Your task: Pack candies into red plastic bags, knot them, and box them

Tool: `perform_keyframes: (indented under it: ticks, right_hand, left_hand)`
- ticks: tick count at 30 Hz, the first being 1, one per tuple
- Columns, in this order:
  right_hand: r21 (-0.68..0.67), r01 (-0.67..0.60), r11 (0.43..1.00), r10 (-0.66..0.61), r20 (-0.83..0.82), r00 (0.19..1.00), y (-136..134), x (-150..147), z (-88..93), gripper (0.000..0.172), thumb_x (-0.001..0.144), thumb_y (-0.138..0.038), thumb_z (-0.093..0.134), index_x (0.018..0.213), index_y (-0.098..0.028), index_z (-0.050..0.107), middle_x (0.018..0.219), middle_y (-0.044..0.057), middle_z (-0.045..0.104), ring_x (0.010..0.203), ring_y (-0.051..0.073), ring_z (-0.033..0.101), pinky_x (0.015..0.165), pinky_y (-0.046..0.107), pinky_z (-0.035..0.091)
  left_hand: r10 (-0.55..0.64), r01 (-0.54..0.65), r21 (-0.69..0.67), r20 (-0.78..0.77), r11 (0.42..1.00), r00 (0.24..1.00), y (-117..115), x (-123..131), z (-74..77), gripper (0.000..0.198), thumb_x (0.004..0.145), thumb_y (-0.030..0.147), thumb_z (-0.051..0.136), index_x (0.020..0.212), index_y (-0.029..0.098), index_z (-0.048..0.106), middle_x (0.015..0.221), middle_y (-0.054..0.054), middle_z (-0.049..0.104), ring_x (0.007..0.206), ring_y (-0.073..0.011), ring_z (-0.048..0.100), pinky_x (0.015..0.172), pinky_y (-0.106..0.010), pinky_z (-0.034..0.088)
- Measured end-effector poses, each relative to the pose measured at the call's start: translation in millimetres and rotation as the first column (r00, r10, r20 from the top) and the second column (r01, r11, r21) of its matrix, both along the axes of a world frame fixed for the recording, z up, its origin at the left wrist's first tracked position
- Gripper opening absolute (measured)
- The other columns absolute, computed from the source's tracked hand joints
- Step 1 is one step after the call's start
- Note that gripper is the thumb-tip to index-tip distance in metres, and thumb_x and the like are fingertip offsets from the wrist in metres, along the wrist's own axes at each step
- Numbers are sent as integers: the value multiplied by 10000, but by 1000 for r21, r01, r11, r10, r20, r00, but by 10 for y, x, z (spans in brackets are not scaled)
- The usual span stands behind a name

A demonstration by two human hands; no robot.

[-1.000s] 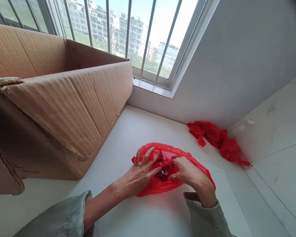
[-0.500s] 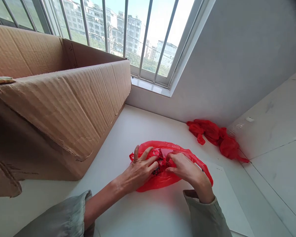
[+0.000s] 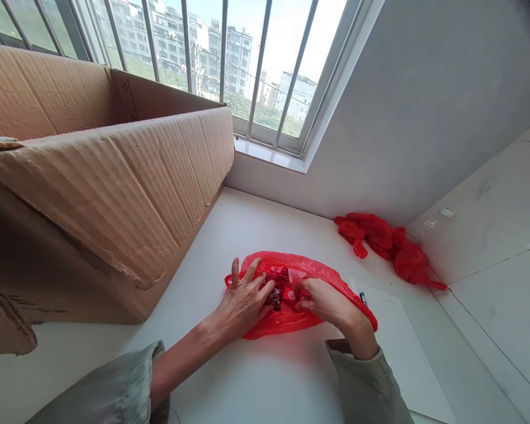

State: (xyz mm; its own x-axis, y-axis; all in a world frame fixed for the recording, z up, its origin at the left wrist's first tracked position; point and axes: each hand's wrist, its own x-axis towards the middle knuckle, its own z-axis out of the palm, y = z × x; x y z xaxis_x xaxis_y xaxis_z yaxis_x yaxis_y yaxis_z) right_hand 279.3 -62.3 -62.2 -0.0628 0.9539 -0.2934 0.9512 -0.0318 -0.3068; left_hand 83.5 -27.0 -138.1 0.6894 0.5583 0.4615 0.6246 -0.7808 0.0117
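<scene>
A thin red plastic bag (image 3: 318, 274) lies on the white counter with small dark-and-red wrapped pieces (image 3: 277, 292) inside it. My left hand (image 3: 242, 300) rests on the bag's left part, fingers spread and pressing the pieces through the plastic. My right hand (image 3: 327, 303) lies on the bag's right part, its fingertips curled in against the same wrapped pieces. Grey-green sleeves cover both forearms.
A large open cardboard box (image 3: 115, 176) fills the left side, its torn flap hanging near my left arm. A crumpled bundle of red plastic bags (image 3: 386, 244) lies by the grey wall. A white sheet (image 3: 401, 335) with a dark pen tip lies right of the bag. Barred window behind.
Both hands and the red bag have shifted a little to the left and toward me. The wrapped pieces have been pushed closer together between my fingers.
</scene>
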Motion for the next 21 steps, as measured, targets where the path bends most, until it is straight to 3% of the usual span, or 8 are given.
perform_keyframes:
  ticks: [3,8,13,21]
  right_hand:
    - [-1,-20,1000,20,29,999,-1,2,8,131,768,-117,660,896,-135,684,919,63,691,804,167,592,645,245,354]
    - [12,-47,999,46,80,996,23,-4,-113,306,775,-152,647,1081,-135,647,1072,106,679,927,212,606,711,271,373]
    - [74,-90,993,76,182,980,67,-46,-198,265,791,-101,543,1021,-132,670,1056,121,686,871,204,617,656,277,336]
    - [98,-69,993,51,172,984,101,-22,-152,124,747,-71,542,780,-125,649,799,69,683,638,116,490,556,240,275]
  left_hand:
    - [-29,28,23,41,999,999,9,15,-23,270,869,325,658,1113,212,628,1137,-55,700,1301,-340,479,1155,-581,-164]
    - [-127,126,24,26,992,992,-4,4,0,234,849,262,653,1081,228,639,1185,-21,698,1265,-328,494,1141,-568,-222]
    - [-199,198,-39,-43,980,979,-22,-43,63,404,825,290,676,1219,267,595,1272,-42,640,1295,-354,454,1132,-583,-219]
    - [-146,146,-12,20,989,989,10,-22,-19,305,832,351,691,1116,249,646,1117,-45,684,1221,-331,499,1158,-617,-118]
